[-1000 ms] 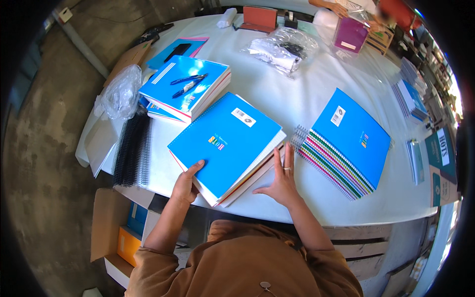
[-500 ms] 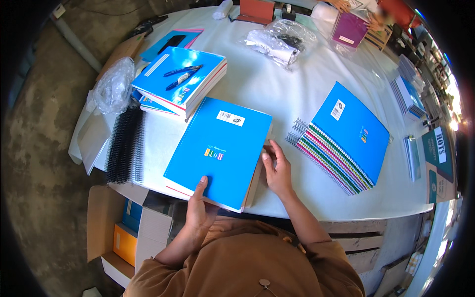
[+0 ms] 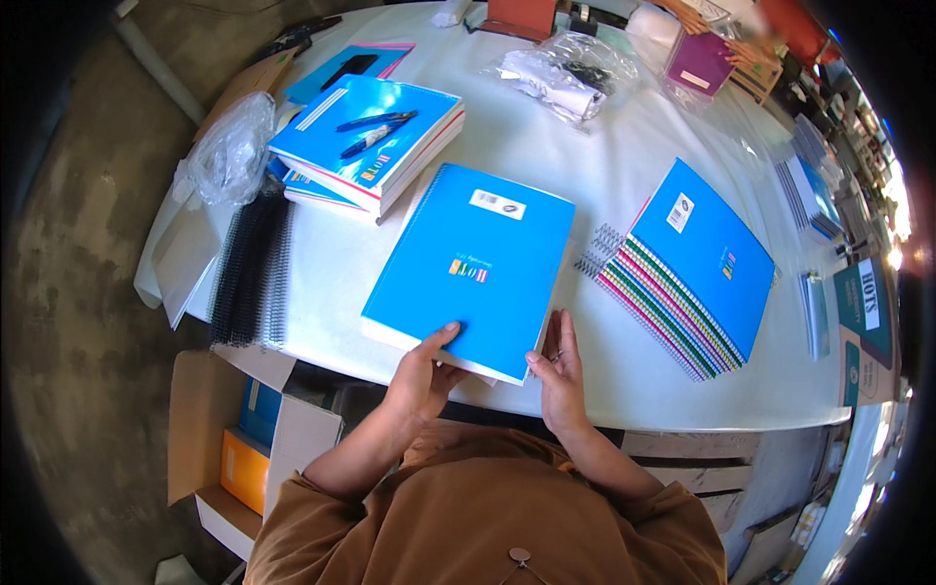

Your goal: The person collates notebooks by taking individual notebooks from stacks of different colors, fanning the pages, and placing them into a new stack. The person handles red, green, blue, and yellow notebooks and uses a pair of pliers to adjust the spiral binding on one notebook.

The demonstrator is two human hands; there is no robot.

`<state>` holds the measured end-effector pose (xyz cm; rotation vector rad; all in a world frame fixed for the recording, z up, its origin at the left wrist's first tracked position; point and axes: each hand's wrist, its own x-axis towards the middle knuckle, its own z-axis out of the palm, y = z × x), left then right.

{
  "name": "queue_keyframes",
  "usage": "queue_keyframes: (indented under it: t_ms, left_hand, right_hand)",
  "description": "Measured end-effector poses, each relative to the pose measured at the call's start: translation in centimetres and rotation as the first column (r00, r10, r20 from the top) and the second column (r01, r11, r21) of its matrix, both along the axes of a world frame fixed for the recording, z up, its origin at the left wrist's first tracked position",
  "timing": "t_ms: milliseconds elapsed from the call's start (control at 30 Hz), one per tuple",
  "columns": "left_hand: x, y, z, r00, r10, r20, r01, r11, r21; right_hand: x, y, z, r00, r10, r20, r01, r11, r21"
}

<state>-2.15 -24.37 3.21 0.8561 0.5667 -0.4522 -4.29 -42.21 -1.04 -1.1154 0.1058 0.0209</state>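
A blue notebook (image 3: 507, 253) with a row of holes along its left edge and no wire coil lies in front of me, white sheets showing beneath its cover. My left hand (image 3: 419, 375) grips its near-left corner, thumb on the cover and fingers under. At the near-right corner my right hand (image 3: 563, 380) has its thumb against the edge, its fingers upright along the right side. To the right stands a pile of spiral-bound blue notebooks (image 3: 707, 258). Another stack of blue notebooks (image 3: 341, 127) sits at the left with two pens (image 3: 375, 134) on top.
Black wire coils (image 3: 252, 273) lie at the table's left edge beside crumpled clear plastic (image 3: 232, 151). Below is an open carton (image 3: 200, 419) holding blue and orange items. A plastic bag (image 3: 565, 78) lies at the back. Another person's hands (image 3: 746, 54) touch a purple notebook (image 3: 699, 63).
My right hand has come down from the notebook's right side to its near-right corner. The notebook and my left hand have shifted rightward in view.
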Motion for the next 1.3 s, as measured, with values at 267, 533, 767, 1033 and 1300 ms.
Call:
queue_keyframes:
  t_ms: [267,533,767,1033,1300]
  left_hand:
    - [7.9,5.0,-2.7,0.983,-0.053,0.176,0.03,0.991,0.133]
    - [2.9,2.2,3.3,0.647,-0.509,0.568,-0.703,-0.109,0.703]
    - [6.4,-5.8,1.3,0.513,-0.838,0.186,-0.666,-0.252,0.702]
    - [12.0,-0.9,2.2,0.522,-0.844,0.122,-0.283,-0.037,0.958]
    - [12.6,3.3,1.7,0.879,-0.383,0.284,0.157,0.795,0.586]
  right_hand:
    - [4.3,5.2,-0.2,0.994,0.108,0.008,-0.108,0.993,0.037]
    - [3.9,3.0,-3.8,0.904,0.367,0.219,-0.317,0.919,-0.233]
    - [3.1,2.9,-3.2,0.81,0.568,0.145,-0.264,0.574,-0.775]
    - [2.6,2.4,-2.7,0.896,0.358,0.264,-0.104,0.746,-0.658]
    - [4.7,0.6,-1.9,0.942,0.019,0.335,0.135,0.893,-0.43]
